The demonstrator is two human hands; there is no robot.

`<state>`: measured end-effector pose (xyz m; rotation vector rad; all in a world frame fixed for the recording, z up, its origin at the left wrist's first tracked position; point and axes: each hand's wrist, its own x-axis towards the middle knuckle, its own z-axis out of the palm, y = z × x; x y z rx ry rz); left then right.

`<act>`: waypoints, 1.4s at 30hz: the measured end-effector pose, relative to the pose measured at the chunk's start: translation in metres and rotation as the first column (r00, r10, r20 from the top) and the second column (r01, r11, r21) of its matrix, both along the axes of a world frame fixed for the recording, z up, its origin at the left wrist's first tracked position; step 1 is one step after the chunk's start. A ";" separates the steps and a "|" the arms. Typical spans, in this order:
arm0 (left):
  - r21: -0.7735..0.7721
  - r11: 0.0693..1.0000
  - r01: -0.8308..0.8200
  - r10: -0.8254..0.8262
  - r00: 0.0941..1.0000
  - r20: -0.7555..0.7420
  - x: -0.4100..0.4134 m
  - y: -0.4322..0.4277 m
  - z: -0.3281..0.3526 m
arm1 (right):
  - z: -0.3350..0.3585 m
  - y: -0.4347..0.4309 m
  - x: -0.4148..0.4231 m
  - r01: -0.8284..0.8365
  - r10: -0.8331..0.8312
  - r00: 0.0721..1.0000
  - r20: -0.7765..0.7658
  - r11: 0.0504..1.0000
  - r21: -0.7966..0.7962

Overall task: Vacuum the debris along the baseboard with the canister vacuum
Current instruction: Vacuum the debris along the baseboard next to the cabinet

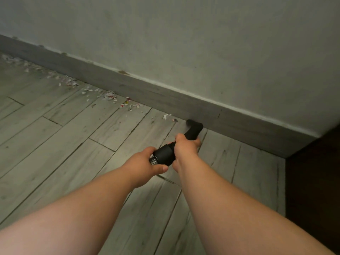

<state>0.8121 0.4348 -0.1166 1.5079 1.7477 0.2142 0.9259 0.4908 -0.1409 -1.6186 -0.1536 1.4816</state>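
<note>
Black plastic, the vacuum nozzle sits just beyond the fingers of the right hand, its mouth touching the baseboard at floor level. Those fingers curl round the tube, and the left hand grips the hose cuff just behind them. Paper debris lies well ahead and left of the fingers, strung along the baseboard. A lifted mouth would likely scatter scraps outward, hard pressure could scuff the board, and opposed twisting might loosen the cuff joint.
</note>
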 end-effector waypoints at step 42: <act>-0.043 0.933 0.356 -0.358 0.931 -0.064 0.217 -0.044 0.008 | 0.013 -0.091 0.226 0.370 -0.364 0.923 0.122 0.929 -0.030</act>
